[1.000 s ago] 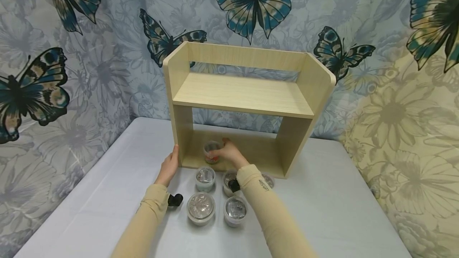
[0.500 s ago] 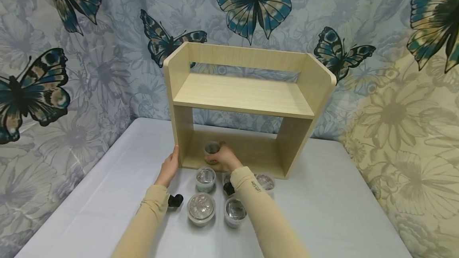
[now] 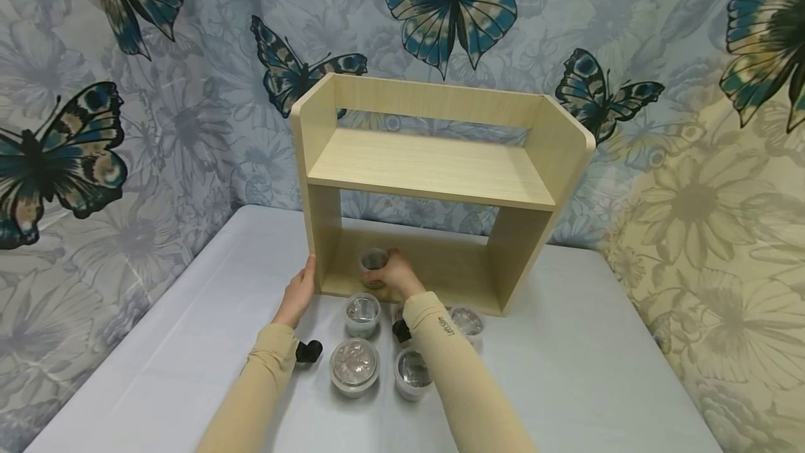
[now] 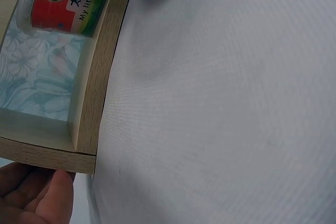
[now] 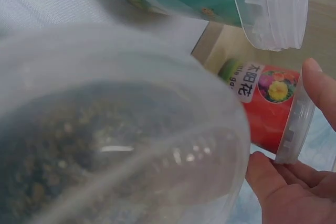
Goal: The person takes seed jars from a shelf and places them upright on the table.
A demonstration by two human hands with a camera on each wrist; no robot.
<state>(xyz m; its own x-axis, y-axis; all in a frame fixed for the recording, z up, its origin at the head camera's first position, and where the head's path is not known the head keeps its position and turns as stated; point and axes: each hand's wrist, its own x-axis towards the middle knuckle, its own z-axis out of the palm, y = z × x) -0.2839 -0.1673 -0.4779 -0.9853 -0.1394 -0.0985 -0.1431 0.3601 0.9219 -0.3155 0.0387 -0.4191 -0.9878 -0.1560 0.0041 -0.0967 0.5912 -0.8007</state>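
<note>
A clear plastic cup with a red flower-picture label [image 5: 270, 111] stands on the lower board of a light wooden shelf [image 3: 446, 264], near its left end. My right hand [image 3: 399, 277] grips it; in the right wrist view, thumb and fingers [image 5: 265, 177] lie on opposite sides near its clear rim. The left hand [image 3: 297, 297] rests against the outside of the shelf's left side panel [image 3: 306, 215], close to the front edge. In the left wrist view its fingers and thumb [image 4: 56, 195] all lie on that outer face.
Several lidded plastic cups stand on the white table in front of the shelf, including a green-based one [image 3: 362, 315], a wide one [image 3: 355, 363], and others [image 3: 413, 373] by the right forearm. One is mostly hidden by the right sleeve [image 3: 465, 369]. Butterfly-patterned fabric [image 3: 207, 124] backs the table.
The right hand and forearm have shifted slightly left, and the fingers have come closer round the red-labelled cup. The left hand stays at the side panel. The head view has shifted slightly.
</note>
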